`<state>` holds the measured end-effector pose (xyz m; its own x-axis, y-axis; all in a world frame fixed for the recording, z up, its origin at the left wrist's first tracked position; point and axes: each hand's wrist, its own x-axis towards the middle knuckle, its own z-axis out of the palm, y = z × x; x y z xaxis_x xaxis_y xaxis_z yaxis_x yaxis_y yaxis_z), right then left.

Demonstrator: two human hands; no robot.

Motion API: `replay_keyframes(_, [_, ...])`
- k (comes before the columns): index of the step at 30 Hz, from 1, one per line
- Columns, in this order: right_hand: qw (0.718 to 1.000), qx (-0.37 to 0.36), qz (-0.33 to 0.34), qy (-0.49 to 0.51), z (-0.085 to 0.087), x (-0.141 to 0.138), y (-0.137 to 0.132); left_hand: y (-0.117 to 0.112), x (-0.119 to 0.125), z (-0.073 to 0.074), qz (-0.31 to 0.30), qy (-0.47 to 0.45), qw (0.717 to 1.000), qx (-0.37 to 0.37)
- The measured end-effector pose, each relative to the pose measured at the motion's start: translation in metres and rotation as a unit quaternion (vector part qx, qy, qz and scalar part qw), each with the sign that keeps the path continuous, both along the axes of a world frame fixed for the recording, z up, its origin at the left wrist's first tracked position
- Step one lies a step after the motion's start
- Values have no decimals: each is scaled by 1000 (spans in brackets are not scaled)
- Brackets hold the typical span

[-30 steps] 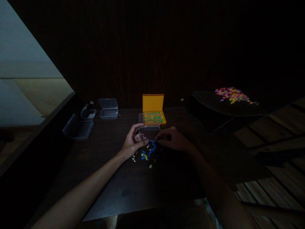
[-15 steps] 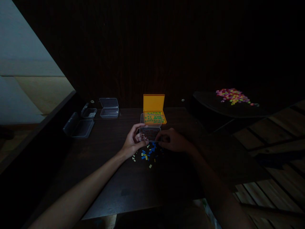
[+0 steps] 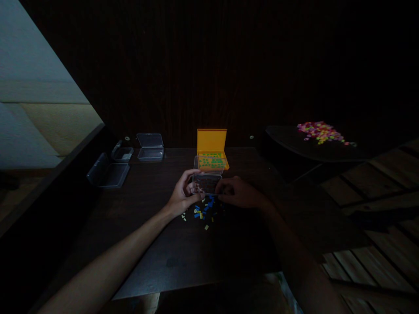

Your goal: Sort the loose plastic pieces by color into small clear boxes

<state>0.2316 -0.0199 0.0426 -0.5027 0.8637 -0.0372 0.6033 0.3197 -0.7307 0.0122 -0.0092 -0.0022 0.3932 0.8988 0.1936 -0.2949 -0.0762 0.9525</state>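
The front edge of the bench crosses the lower frame, well apart from small angular blue and yellow pieces at centre. Beyond, the left hand grips a hinged clear plastic box, lid raised; the right hand, fingers curled, is at its right end, grip indeterminable. Three open clear cases stand centre-left. Just behind the box: a smooth yellow case, open, containing green pieces.

pink-yellow pile | dark curved surface beneath | wooden slats, right
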Motion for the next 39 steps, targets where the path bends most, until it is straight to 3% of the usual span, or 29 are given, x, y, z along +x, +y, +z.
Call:
replay_keyframes(12, [1000,9,16,-14,2,-1,-1,0,0,0,2,-2,1000,-2])
replay_keyframes(23, [994,89,-1,-58,6,7,-1,1,0,-2,2,-6,1000,-14])
replay_keyframes(39, [995,76,-10,-57,5,2,-3,1,0,-3,-5,-6,1000,-5])
